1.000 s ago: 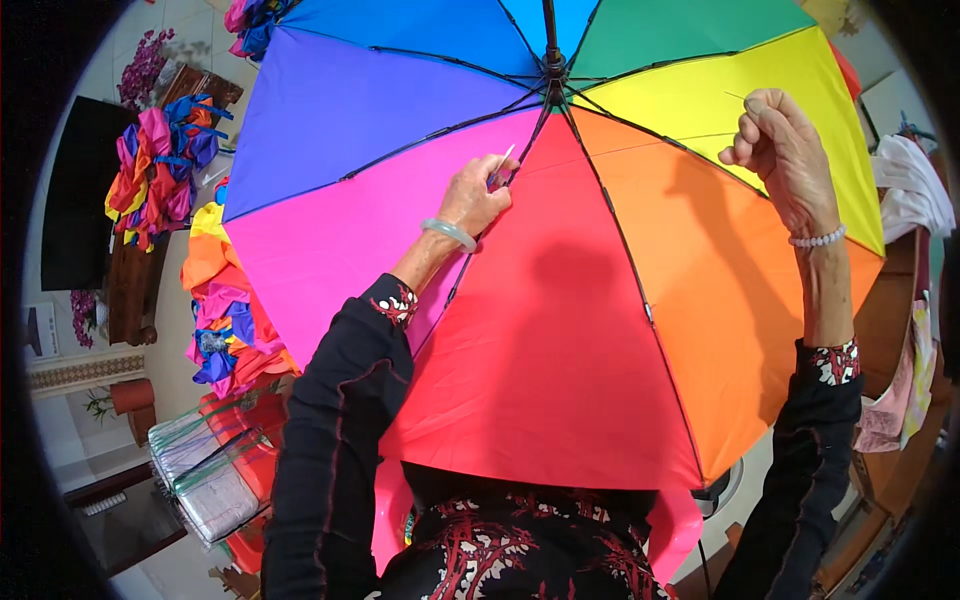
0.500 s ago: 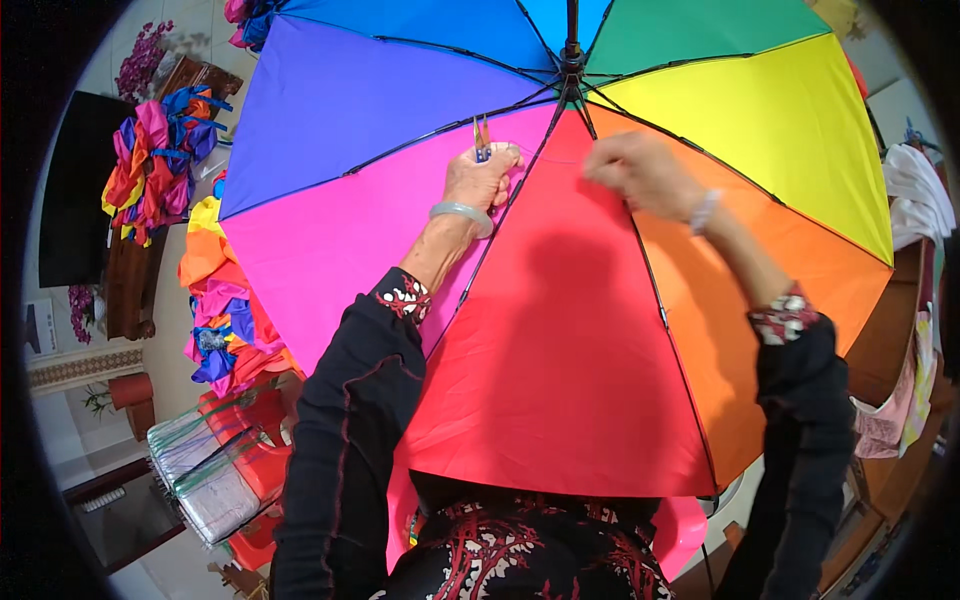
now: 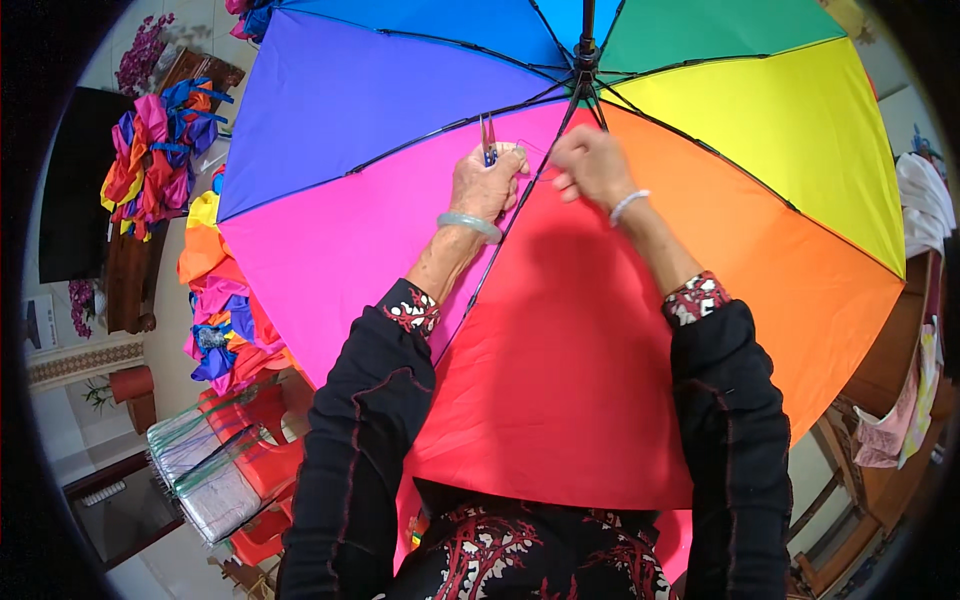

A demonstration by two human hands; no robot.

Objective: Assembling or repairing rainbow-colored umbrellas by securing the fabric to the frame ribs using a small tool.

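An open rainbow umbrella (image 3: 570, 400) lies before me with its inner side up, black ribs and shaft showing. My left hand (image 3: 487, 183) is closed around a pair of small thread snips (image 3: 489, 145), blades pointing up and away. Its thumb and forefinger are pinched beside the rib between the pink and red panels. Just to the right, over the top of the red panel, my right hand (image 3: 592, 172) has its fingers curled together. A thin thread seems to run between both hands. Whatever else the right fingers pinch is too small to make out.
Bundles of multicoloured folded fabric (image 3: 225, 300) are piled at the left, with another heap (image 3: 160, 160) farther back. Red plastic stools (image 3: 255, 450) and a silvery pad with strands (image 3: 190, 475) stand lower left. Wooden furniture with cloths (image 3: 885, 435) is at the right.
My right hand has moved left from above the orange-red seam to close beside my left hand. The umbrella has shifted slightly to the right; my left hand still grips the snips.
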